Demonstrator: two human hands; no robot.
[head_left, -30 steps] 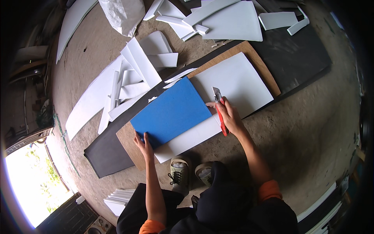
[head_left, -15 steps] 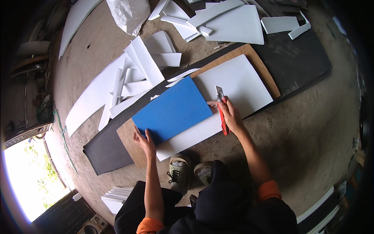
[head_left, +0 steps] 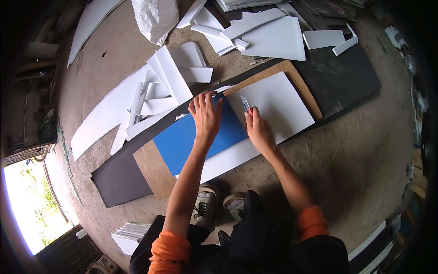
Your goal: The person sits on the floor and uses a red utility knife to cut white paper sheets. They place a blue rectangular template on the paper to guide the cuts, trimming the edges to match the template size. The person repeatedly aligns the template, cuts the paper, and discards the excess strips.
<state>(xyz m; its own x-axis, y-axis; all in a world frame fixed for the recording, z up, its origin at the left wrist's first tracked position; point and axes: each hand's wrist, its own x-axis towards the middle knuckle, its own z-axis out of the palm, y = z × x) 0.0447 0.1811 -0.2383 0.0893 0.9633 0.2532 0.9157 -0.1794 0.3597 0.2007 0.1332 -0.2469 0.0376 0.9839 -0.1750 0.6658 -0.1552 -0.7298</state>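
A blue rectangular board [head_left: 182,144] lies on a white sheet [head_left: 278,98], with a brown wooden board [head_left: 153,166] beneath them. My left hand [head_left: 207,118] reaches over the blue board to its far edge near the right corner, fingers apart and bent; whether the fingertips press on it I cannot tell. In my closed right hand [head_left: 260,132] is a red-handled utility knife [head_left: 245,105], its blade pointing away from me above the white sheet, just beside the blue board's right edge. Most of the knife's handle is hidden by my fingers.
A black mat [head_left: 123,178] lies under the wooden board. White offcuts [head_left: 169,75] are heaped beyond it, with more white pieces [head_left: 273,39] at the far right. A white sack [head_left: 156,18] stands at the back. A white stack [head_left: 130,237] sits by my left knee.
My left hand has moved from the blue board's near left corner to its far edge. The right hand, with the knife, has shifted slightly left and turned.
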